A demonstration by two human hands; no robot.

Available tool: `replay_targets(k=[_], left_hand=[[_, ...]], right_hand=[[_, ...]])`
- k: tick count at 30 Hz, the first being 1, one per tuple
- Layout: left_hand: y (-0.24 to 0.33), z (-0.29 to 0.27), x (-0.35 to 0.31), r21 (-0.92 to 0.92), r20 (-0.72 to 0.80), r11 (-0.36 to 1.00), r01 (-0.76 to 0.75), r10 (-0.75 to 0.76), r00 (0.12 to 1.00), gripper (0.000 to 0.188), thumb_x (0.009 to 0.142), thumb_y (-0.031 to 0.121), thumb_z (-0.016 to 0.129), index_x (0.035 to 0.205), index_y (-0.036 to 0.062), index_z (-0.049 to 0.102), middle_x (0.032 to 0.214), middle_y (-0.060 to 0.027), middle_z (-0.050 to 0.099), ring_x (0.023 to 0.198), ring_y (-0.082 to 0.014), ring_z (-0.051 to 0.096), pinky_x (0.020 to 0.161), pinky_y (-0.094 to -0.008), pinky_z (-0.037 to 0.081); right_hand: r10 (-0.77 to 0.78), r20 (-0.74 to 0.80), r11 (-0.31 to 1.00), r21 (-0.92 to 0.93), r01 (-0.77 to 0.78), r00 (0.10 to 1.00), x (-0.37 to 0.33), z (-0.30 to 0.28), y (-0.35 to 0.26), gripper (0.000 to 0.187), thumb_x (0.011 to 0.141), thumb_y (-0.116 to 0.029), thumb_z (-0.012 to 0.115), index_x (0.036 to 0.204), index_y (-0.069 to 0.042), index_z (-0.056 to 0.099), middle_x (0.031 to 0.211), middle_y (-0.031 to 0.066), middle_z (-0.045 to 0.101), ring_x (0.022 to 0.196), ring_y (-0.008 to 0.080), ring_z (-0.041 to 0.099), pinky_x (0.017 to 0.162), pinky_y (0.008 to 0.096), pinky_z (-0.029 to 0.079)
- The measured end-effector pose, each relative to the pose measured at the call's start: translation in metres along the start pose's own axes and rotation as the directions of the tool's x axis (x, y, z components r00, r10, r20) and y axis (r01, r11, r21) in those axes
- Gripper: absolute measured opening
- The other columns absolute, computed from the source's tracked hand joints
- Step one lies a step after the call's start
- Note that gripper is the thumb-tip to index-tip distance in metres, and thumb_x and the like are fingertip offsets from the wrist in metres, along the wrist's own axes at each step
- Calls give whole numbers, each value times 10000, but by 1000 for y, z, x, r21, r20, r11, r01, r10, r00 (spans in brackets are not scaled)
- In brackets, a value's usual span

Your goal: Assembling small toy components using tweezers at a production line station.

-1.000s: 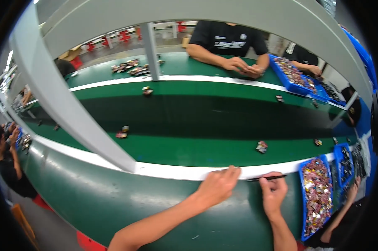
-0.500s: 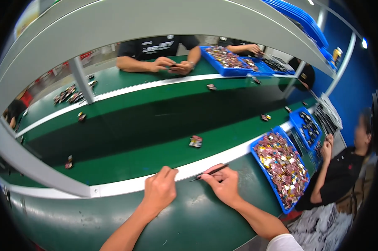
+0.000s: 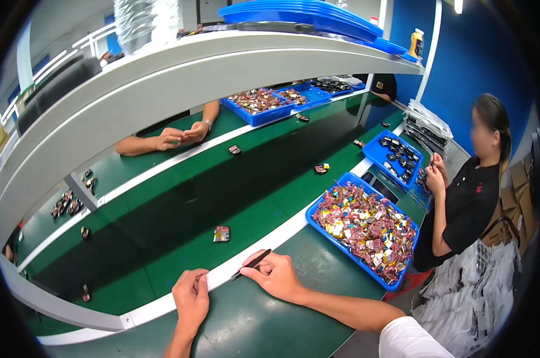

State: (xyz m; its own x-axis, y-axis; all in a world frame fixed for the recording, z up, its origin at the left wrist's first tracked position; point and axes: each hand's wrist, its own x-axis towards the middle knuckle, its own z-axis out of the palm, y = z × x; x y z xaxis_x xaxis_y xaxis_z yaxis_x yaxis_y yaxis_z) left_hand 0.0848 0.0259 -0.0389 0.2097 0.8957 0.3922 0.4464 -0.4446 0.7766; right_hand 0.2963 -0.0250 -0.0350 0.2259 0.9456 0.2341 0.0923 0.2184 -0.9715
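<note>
My left hand (image 3: 191,299) hovers at the near edge of the bench with its fingers curled in and the thumb alongside; nothing shows in it. My right hand (image 3: 277,277) pinches slim black tweezers (image 3: 257,260), their thin tip pointing down and left over the white rail (image 3: 231,265). Beyond the rail, a small pink and white packaged piece (image 3: 221,233) lies on the green conveyor belt (image 3: 180,262), apart from both hands.
Right of my hands stands a blue tray (image 3: 310,216) heaped with small pink and yellow pieces. Behind it is a blue tray (image 3: 377,141) of black parts, beside a seated co-worker (image 3: 470,197). A grey shelf (image 3: 222,70) spans overhead. Another person's hands (image 3: 180,136) are across the belt.
My view has swung right and tilted up, so the scene sits further left. The right hand still holds the tweezers, and the left stays curled.
</note>
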Motion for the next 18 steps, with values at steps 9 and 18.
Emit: replay_targets(k=[9, 18], left_hand=[[-9, 9, 10, -337, 39, 906, 258, -260, 965, 148, 910, -21, 614, 1043, -51, 673, 794, -27, 647, 578, -51, 548, 510, -216, 433], [5, 25, 72, 168, -170, 971, -168, 196, 966, 241, 806, -21, 666, 1037, 45, 693, 916, -93, 672, 711, -202, 656, 679, -337, 522]], right_hand=[[3, -163, 993, 116, 16, 987, 7, -7, 16, 133, 855, -21, 767, 953, 30, 694, 810, 36, 727, 598, -14, 518, 512, 180, 409], [-46, -145, 983, 170, 71, 988, 9, 3, 27, 133, 864, -36, 768, 955, 27, 693, 797, 30, 721, 571, -20, 479, 488, 183, 377]])
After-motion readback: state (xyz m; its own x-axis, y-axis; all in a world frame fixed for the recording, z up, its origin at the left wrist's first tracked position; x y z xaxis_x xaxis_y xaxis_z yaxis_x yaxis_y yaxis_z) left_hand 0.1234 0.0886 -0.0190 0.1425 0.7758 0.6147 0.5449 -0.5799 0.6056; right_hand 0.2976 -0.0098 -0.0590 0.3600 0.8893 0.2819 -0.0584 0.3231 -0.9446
